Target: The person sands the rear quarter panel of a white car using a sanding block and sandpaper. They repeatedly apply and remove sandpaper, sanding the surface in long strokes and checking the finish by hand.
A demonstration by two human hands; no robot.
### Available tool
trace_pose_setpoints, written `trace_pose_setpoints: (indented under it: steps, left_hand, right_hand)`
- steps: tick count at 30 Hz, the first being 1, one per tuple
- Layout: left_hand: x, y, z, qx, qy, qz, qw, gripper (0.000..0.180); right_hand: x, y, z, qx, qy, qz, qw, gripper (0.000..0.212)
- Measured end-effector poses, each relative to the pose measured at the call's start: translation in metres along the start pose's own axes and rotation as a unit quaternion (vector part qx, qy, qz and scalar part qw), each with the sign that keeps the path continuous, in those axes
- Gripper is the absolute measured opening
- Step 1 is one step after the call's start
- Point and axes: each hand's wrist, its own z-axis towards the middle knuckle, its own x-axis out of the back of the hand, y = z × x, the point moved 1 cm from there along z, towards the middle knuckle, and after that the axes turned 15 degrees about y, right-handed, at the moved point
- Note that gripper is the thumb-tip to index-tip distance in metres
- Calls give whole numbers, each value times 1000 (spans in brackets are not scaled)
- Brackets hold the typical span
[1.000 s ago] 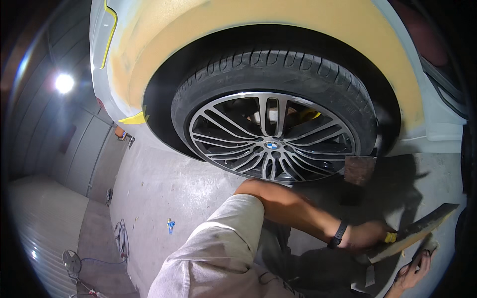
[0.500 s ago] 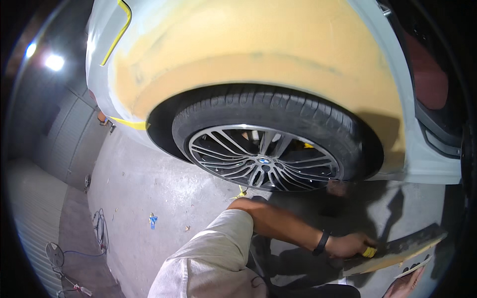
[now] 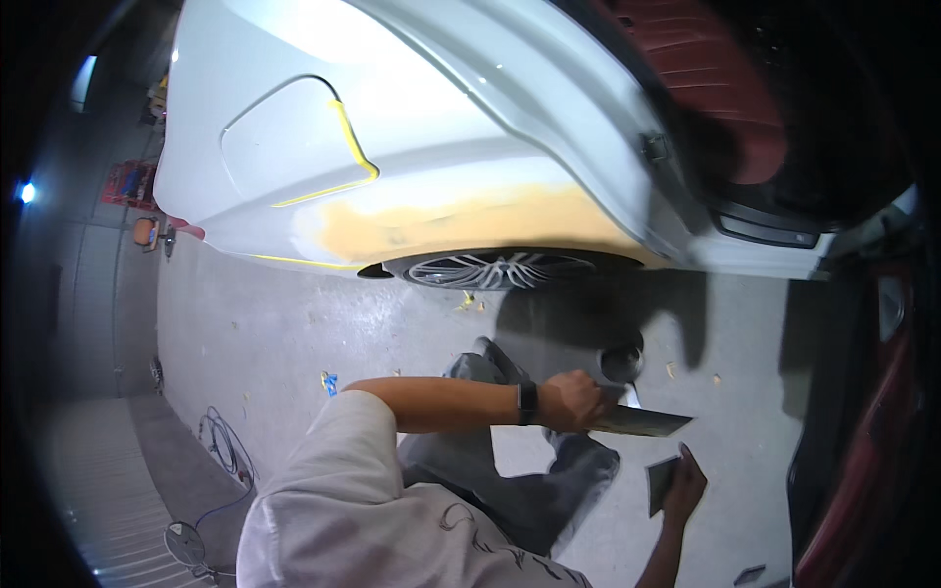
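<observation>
My left hand (image 3: 570,400), with a dark wristband on its wrist, is closed round the near end of a long flat board (image 3: 645,421), dark-faced with a paler edge. The board points right, above the floor. Below and to its right, my right hand (image 3: 692,483) grips a small dark rectangular plate (image 3: 662,482) by its right side. A gap separates plate and board. Just beyond the board shows a round grey-and-dark thing (image 3: 620,361) with a pale strip beside it; its kind is unclear. I cannot make out the yellow piece seen earlier at my left fingers.
Ahead stands a pale car body (image 3: 441,127) with a tan-coated patch (image 3: 461,220) above the wheel (image 3: 505,269). Yellow tape (image 3: 351,142) edges a panel outline. A red-trimmed open door (image 3: 863,421) is at right. Tape scraps (image 3: 329,383) and a coiled cable (image 3: 223,441) lie on the floor.
My view has drawn back, so the car looks farther off. My right hand has come fully into view with its plate. The left hand still holds the long board.
</observation>
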Motion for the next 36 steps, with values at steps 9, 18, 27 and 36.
trace_pose_setpoints:
  steps: [9, 18, 27, 36]
  left_hand:
    - [75, 162, -45, -306, 74, 66, 947, 17]
    - [57, 268, -77, -465, -18, 103, 879, 14]
    - [38, 395, -81, -496, 168, 56, 850, 53]
    - [-40, 558, 40, -551, 133, 45, 823, 67]
  right_hand:
    - [75, -115, -130, 206, -156, -120, 959, 58]
    - [153, -50, -320, 1, 50, -137, 989, 26]
    - [218, 184, -404, 199, 132, -292, 926, 29]
    - [225, 380, -399, -46, 197, -161, 966, 30]
